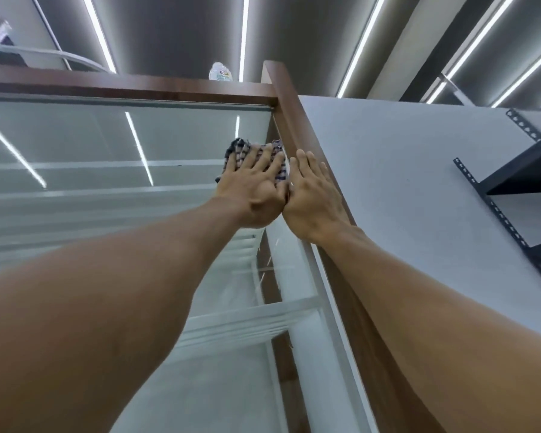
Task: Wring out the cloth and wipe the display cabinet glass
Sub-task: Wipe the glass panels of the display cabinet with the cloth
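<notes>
The display cabinet glass point(107, 157) fills the left of the view, framed in brown wood point(291, 120). A striped cloth point(236, 148) in dark and light bands lies flat against the glass near its upper right corner. My left hand point(253, 189) presses on the cloth with fingers spread. Beside it, my right hand point(313, 198) rests flat with fingers together on the cabinet's right wooden edge, touching the cloth's right side. Both arms reach upward.
A plastic water bottle point(221, 71) stands on the cabinet top. A grey wall point(403, 167) lies to the right, with black metal shelving point(519, 176) fixed to it. Glass shelves show inside the cabinet. Strip lights run across the ceiling.
</notes>
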The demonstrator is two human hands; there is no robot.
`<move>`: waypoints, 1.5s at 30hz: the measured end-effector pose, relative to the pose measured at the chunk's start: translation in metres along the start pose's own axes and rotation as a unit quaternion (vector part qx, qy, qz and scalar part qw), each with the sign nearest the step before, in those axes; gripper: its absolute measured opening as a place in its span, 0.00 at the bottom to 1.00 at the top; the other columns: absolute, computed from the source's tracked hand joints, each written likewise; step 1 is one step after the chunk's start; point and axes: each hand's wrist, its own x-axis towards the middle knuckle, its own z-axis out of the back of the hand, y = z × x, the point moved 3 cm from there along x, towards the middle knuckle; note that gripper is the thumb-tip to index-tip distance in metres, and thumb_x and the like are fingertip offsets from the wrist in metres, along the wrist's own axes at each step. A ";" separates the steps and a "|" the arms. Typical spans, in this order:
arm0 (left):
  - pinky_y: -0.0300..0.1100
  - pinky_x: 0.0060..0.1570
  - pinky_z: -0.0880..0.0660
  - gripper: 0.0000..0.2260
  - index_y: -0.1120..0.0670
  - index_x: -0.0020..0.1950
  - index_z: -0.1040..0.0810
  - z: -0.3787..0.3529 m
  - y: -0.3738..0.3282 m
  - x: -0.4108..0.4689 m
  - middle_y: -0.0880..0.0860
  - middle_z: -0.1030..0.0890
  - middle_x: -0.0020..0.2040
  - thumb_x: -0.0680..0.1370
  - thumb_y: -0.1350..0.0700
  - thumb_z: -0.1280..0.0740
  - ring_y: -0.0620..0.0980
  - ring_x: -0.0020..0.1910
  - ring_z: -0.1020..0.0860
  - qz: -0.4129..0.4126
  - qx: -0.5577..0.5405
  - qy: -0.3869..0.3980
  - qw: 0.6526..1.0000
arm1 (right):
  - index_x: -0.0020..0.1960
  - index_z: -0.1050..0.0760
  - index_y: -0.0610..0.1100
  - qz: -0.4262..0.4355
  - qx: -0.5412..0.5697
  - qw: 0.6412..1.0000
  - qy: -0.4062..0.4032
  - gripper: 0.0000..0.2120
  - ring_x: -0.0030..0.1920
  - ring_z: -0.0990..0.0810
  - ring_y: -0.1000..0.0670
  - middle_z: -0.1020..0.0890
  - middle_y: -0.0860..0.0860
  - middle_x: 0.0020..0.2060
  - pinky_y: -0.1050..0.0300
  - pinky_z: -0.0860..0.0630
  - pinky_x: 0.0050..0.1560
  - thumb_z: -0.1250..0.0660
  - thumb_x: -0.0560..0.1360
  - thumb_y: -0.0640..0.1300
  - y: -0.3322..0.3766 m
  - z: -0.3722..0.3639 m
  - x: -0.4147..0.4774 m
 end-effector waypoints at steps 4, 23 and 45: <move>0.55 0.80 0.68 0.28 0.48 0.84 0.63 -0.001 -0.009 0.003 0.49 0.62 0.85 0.87 0.43 0.59 0.49 0.83 0.65 -0.058 0.003 0.016 0.998 | 0.83 0.54 0.40 0.003 0.033 0.999 -0.023 0.31 0.83 0.55 0.49 0.51 0.45 0.83 0.54 0.59 0.82 0.47 0.83 0.40 -0.004 0.001 -0.001; 0.55 0.81 0.67 0.29 0.50 0.85 0.62 0.002 0.058 -0.089 0.50 0.61 0.85 0.86 0.43 0.57 0.49 0.83 0.64 -0.042 -0.015 -0.005 0.999 | 0.83 0.61 0.48 0.035 -0.042 0.996 0.067 0.31 0.82 0.62 0.49 0.57 0.46 0.83 0.44 0.65 0.81 0.61 0.82 0.54 0.063 -0.025 -0.024; 0.51 0.82 0.64 0.30 0.47 0.85 0.59 0.059 0.343 -0.259 0.46 0.60 0.85 0.84 0.42 0.57 0.43 0.83 0.63 0.190 -0.019 -0.049 0.980 | 0.83 0.56 0.43 0.165 0.002 0.984 0.069 0.31 0.83 0.60 0.43 0.56 0.41 0.83 0.34 0.62 0.80 0.56 0.84 0.54 0.384 -0.107 -0.016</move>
